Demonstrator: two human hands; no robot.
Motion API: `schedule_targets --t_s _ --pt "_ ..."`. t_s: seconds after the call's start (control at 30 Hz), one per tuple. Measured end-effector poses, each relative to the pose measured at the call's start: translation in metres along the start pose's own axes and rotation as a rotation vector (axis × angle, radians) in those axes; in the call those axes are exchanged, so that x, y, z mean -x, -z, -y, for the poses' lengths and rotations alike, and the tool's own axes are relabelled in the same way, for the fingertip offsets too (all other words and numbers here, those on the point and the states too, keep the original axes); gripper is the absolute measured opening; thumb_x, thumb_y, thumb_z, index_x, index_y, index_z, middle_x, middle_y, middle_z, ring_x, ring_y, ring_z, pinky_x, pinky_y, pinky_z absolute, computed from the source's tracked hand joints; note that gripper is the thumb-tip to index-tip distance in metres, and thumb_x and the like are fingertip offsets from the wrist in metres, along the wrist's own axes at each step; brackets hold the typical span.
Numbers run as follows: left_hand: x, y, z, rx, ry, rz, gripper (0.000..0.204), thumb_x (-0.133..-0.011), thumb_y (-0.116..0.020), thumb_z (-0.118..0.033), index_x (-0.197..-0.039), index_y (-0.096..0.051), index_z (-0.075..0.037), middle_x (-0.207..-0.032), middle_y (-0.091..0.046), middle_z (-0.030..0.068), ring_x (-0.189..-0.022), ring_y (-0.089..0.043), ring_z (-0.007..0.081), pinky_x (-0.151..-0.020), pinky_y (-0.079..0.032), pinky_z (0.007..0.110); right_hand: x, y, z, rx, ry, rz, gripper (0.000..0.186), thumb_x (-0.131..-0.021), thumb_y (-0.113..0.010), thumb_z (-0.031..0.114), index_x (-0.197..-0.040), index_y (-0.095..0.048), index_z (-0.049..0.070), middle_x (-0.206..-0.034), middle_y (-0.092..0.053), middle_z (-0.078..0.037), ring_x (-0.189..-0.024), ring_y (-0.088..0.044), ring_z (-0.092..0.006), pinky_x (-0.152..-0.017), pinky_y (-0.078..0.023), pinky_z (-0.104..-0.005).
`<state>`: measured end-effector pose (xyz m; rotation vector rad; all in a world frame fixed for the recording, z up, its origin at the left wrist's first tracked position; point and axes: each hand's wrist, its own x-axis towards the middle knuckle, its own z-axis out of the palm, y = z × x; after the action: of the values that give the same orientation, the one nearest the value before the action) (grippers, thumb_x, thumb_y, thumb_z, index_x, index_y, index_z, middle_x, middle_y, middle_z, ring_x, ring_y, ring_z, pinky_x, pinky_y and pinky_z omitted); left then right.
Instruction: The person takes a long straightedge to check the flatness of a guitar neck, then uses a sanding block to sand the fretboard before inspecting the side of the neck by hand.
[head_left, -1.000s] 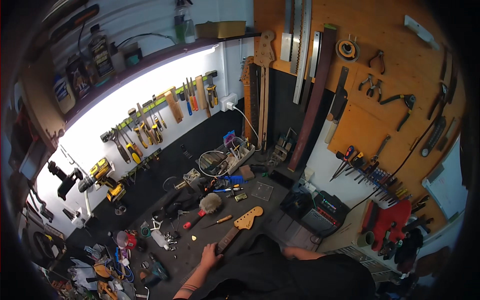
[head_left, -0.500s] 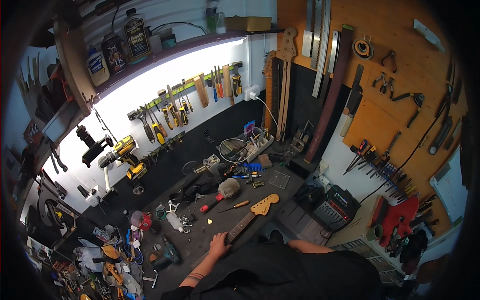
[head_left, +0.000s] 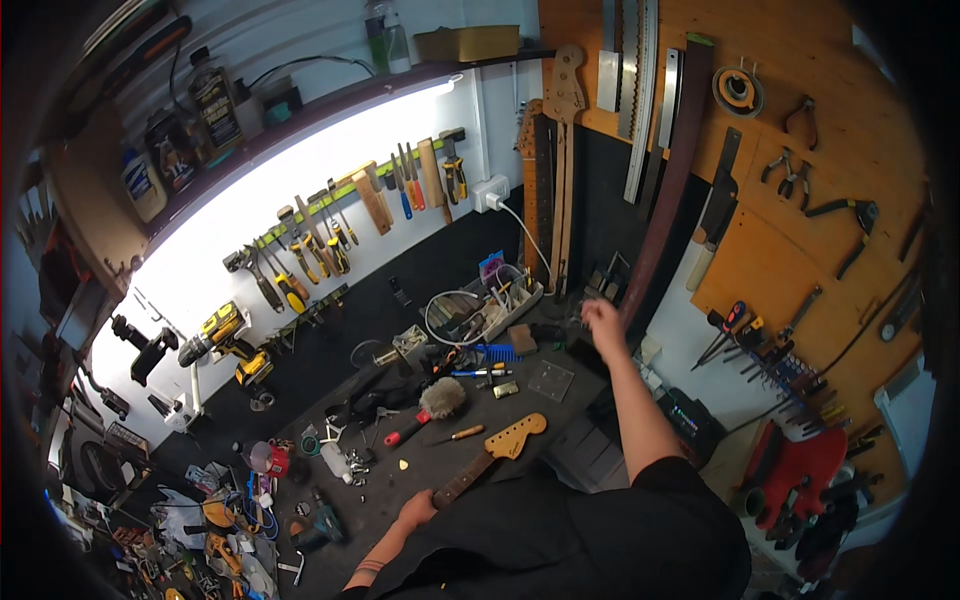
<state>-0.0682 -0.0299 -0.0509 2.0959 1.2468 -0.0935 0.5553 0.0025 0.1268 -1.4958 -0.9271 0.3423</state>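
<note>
My left hand (head_left: 420, 506) rests with its fingers round a guitar neck (head_left: 465, 478) lying on the dark bench, its pale headstock (head_left: 510, 442) pointing toward the back right. Just behind the headstock lies a wooden-handled tool (head_left: 467, 432), and a small cream pick (head_left: 403, 464) is left of it. My right hand (head_left: 603, 320) is raised at the bench's far right corner, in front of dark metal items (head_left: 611, 280). Its fingers are bent and slightly blurred; I cannot make out whether they touch or hold anything.
A cordless drill (head_left: 318, 525) and cluttered tools (head_left: 220, 550) cover the bench's left. A red-handled brush (head_left: 440, 398) and parts tray (head_left: 500, 315) sit toward the back. Below on the right are a small amplifier (head_left: 690, 430) and red guitar body (head_left: 785, 480). Tools hang on both walls.
My right arm has swung up and forward from beside my body to the far right corner of the bench. My left hand stays on the guitar neck.
</note>
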Motion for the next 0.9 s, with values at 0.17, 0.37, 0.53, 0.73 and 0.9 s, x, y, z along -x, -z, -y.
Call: schedule_targets --t_s 0.17,0.37,0.53,0.73,0.9 --pt "0.021 0.032 -0.012 0.024 0.117 0.047 0.052 -0.081 -0.083 -0.041 -0.117 -0.074 -0.006 -0.119 -0.077 0.0266 -0.119 -0.072 0.0459 -0.097 -0.057 0.052 -0.095 -0.003 0.134 0.429 0.013 -0.365 0.038 -0.112 -0.064 0.019 -0.146 -0.067 0.002 -0.142 -0.073 -0.020 -0.133 -0.069 -0.0375 -0.112 -0.056 -0.0455" --pt "0.035 0.053 -0.055 0.044 0.073 -0.270 0.032 -0.076 -0.080 -0.019 -0.100 -0.063 -0.005 -0.098 -0.072 0.0201 -0.102 -0.072 0.0468 -0.088 -0.057 0.050 -0.181 0.007 0.125 0.546 0.296 -0.642 0.045 -0.114 -0.061 0.021 -0.154 -0.058 0.001 -0.157 -0.058 -0.028 -0.145 -0.058 -0.0432 -0.117 -0.053 -0.0510" --pt "0.047 0.069 -0.094 0.355 0.228 -0.379 0.039 -0.065 -0.083 -0.004 -0.096 -0.060 -0.007 -0.088 -0.065 0.0081 -0.086 -0.068 0.0272 -0.081 -0.055 0.039 -0.204 0.002 0.121 0.494 0.422 -0.652 0.039 -0.112 -0.064 0.016 -0.147 -0.057 0.002 -0.159 -0.047 -0.028 -0.148 -0.051 -0.0477 -0.117 -0.052 -0.0571" --pt "0.041 0.090 -0.166 0.642 0.140 -0.675 0.048 -0.061 -0.083 0.005 -0.102 -0.060 -0.008 -0.084 -0.062 -0.0015 -0.080 -0.063 0.0150 -0.076 -0.055 0.034 -0.224 0.007 0.115 0.455 0.388 -0.679 0.031 -0.106 -0.067 0.002 -0.136 -0.063 0.005 -0.149 -0.050 -0.025 -0.136 -0.059 -0.0467 -0.110 -0.054 -0.0579" --pt "0.021 0.097 -0.202 1.059 0.129 -0.803 0.043 -0.067 -0.079 0.011 -0.101 -0.060 -0.007 -0.084 -0.065 0.0015 -0.073 -0.068 0.0154 -0.068 -0.058 0.034 -0.242 0.011 0.104 0.502 0.519 -0.779 0.021 -0.108 -0.068 0.006 -0.127 -0.060 0.002 -0.129 -0.063 -0.022 -0.116 -0.068 -0.0440 -0.097 -0.057 -0.0515"
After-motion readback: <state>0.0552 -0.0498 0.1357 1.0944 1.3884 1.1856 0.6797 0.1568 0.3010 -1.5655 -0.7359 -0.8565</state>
